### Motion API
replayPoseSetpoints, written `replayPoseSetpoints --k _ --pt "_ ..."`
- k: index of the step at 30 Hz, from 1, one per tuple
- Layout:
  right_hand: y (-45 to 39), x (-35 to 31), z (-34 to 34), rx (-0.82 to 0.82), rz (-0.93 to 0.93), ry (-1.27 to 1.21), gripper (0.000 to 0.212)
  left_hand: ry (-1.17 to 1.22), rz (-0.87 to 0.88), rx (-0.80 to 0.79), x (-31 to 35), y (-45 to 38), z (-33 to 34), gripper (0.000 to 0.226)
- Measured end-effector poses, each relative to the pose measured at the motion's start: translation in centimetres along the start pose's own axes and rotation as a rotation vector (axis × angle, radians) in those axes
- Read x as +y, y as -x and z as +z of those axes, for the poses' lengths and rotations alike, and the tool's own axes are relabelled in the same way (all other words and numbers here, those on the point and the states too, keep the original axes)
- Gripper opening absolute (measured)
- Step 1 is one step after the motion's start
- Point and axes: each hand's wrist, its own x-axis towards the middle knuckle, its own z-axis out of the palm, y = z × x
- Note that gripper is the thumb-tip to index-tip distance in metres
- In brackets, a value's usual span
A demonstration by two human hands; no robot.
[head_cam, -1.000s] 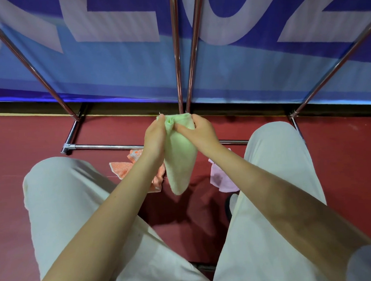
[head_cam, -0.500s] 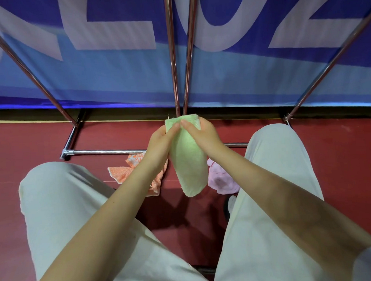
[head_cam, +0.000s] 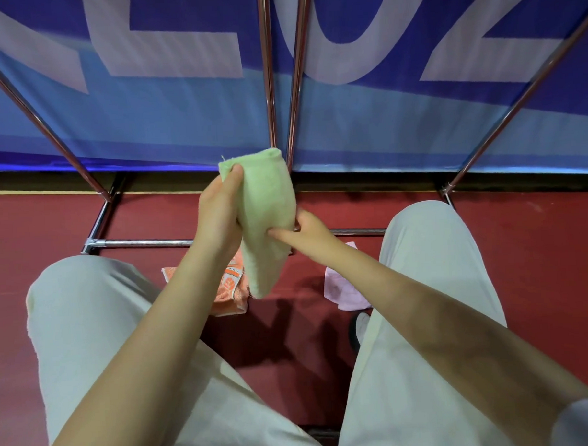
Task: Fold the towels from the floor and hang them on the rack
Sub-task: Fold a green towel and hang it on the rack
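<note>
The orange towel [head_cam: 233, 286] lies on the floor at left. Above it the left hand [head_cam: 218, 216] pinches the green towel [head_cam: 268, 217] by its top corner while the right hand [head_cam: 306, 230] pinches mid-edge, folding underway. Next, it must drape over the rack [head_cam: 269, 72]; the pink towel [head_cam: 344, 288] waits at right.

Left hand [head_cam: 218, 216] pinches high; right hand [head_cam: 308, 234] grips lower.

Orange towel [head_cam: 229, 294] partly hidden behind left forearm, pink towel [head_cam: 343, 289] partly behind right forearm, rack [head_cam: 269, 89] uprights (tops) cut off at top edge
</note>
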Motion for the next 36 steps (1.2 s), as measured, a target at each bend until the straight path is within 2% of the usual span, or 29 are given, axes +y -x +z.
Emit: replayPoseSetpoints --k 3,6,13,19,25,31,36 --pt "-0.7 1.0 1.2 -0.011 0.04 0.168 0.03 0.057 -0.013 0.003 0.7 -0.1 -0.5 0.024" --pt "-1.4 1.4 2.0 -0.044 0.072 0.182 0.028 0.089 -0.001 0.021 1.2 -0.6 -1.2 0.027" --pt "-2.3 0.3 3.0 0.033 0.149 -0.152 0.012 0.293 -0.017 0.286 3.1 -3.3 -4.3 0.017" --pt "-1.5 -1.2 2.2 0.021 0.051 -0.212 0.003 0.352 -0.019 0.353 2.8 -4.3 -6.0 0.013" --pt "-0.3 -1.2 0.0 0.006 0.0 -0.096 0.009 0.302 -0.067 0.401 0.9 -4.4 -6.4 0.009" --pt "0.8 -1.5 -2.9 0.059 -0.012 -0.045 0.009 0.178 -0.071 0.323 -1.6 -3.7 -6.1 0.017" --pt "1.0 -3.8 -6.8 0.146 -0.003 -0.137 0.005 -0.129 -0.013 0.27 -2.2 -3.2 -4.5 0.04"
